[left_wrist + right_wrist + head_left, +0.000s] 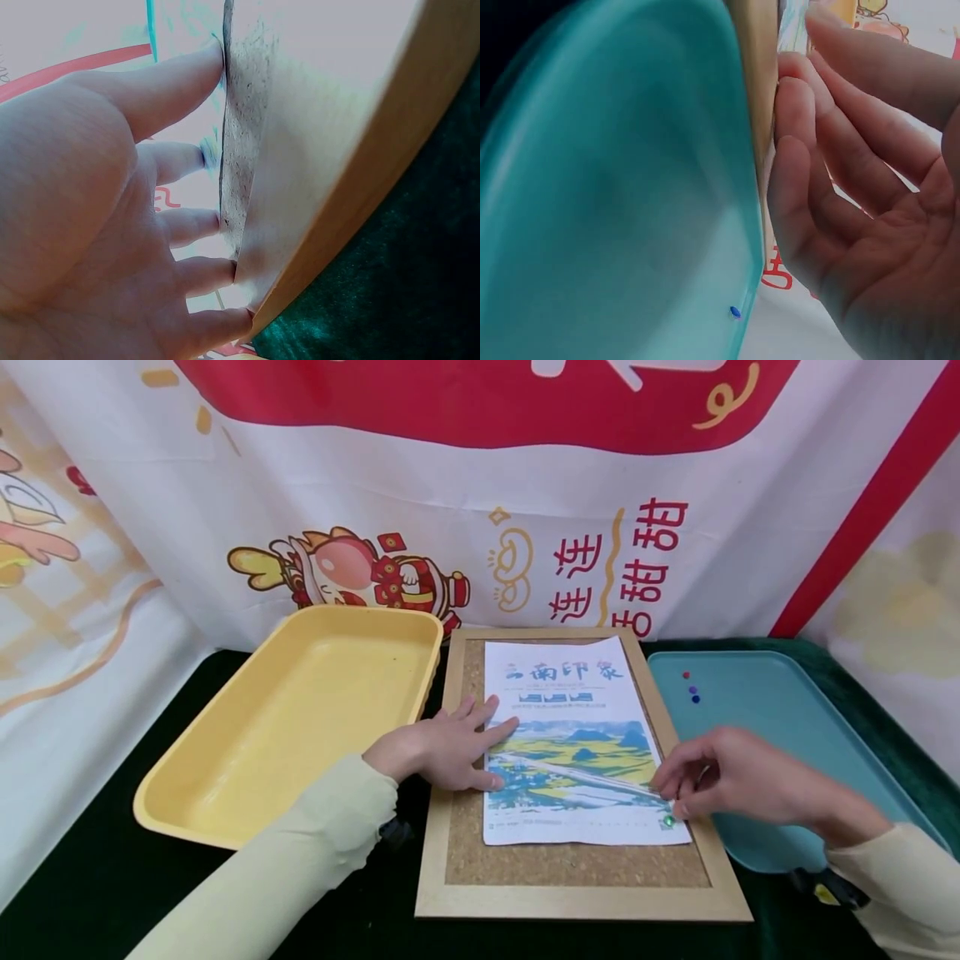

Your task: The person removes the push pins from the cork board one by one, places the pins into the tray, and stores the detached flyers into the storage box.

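A printed sheet of paper (555, 822) with blue lettering and a landscape picture lies on a wood-framed cork board (585, 867). My left hand (457, 747) rests across its left edge, fingers spread and nearly straight, thumb on the picture. The left wrist view shows that thumb (176, 82) at the paper's edge. At the lower right corner sits a green pushpin (668, 821). My right hand (738, 781) is right beside it, fingers bent at the paper's right edge, thumb tip close above the pin. In the right wrist view its thumb stands apart from the fingers (795, 105).
Left of the board stands a yellow tray (300, 718). On the right, a teal tray (780, 718) holds a red pin (686, 675), a purple pin (693, 690) and a blue pin (695, 699). Dark green cloth (322, 910) covers the table; a printed white curtain (420, 493) hangs behind.
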Demonstrator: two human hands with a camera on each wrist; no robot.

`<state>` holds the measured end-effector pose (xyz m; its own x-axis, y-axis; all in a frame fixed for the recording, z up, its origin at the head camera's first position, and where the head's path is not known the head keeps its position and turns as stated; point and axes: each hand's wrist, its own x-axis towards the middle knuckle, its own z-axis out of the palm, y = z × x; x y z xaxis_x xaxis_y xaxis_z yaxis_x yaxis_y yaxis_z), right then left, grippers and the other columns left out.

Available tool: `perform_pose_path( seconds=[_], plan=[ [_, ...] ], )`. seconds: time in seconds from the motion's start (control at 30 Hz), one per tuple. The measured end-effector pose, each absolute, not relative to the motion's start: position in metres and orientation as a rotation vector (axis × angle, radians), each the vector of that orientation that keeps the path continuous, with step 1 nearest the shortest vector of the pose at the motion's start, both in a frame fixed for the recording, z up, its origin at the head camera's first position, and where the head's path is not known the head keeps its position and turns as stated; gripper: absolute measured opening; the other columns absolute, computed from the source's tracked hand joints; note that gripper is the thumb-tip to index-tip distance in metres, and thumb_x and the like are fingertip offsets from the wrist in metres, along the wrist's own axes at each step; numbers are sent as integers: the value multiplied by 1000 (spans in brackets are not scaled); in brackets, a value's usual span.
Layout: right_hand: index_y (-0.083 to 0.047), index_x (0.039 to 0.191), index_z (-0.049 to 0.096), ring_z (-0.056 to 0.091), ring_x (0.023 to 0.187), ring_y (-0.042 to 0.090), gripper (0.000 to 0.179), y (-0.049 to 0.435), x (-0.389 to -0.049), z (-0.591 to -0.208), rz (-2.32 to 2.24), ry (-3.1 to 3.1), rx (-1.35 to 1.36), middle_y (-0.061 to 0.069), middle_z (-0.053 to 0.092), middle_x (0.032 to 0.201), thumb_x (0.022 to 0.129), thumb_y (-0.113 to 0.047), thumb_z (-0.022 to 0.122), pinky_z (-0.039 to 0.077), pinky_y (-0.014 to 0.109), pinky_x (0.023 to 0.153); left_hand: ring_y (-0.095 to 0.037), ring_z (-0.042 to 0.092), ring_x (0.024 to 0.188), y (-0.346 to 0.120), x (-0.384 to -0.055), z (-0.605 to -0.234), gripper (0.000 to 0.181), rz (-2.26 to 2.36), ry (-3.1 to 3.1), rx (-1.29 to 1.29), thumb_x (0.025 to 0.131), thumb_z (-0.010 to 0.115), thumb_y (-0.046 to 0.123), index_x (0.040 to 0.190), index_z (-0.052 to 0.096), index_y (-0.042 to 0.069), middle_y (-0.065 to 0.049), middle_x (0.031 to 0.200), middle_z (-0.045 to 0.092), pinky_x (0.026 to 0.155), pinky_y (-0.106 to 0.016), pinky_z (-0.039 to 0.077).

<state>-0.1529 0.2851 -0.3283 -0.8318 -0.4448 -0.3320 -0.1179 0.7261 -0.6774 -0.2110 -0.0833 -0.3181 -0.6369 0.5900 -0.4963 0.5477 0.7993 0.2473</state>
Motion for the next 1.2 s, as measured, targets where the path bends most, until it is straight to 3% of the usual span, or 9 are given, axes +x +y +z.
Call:
perform_pose_path(
  seconds=[0.53, 1.2],
  plan=[
    [-26, 96, 84, 63, 80, 16, 11, 279, -147, -332, -862, 2440, -406, -1, 73, 91, 87, -20, 88, 52, 24, 69, -40, -10, 167, -83, -212, -320, 84, 75, 2421, 857, 108, 57, 50, 173, 8, 29, -9, 180, -11, 133, -64, 6],
    [-25, 91, 79, 61, 79, 14, 7, 275, -150, -331, -778, 2411, -484, -3, 69, 89, 91, -21, 85, 47, 23, 66, -38, -12, 167, -83, -211, -318, 84, 77, 2417, 847, 108, 57, 51, 173, 9, 30, -8, 181, -11, 133, -63, 6]
  ],
)
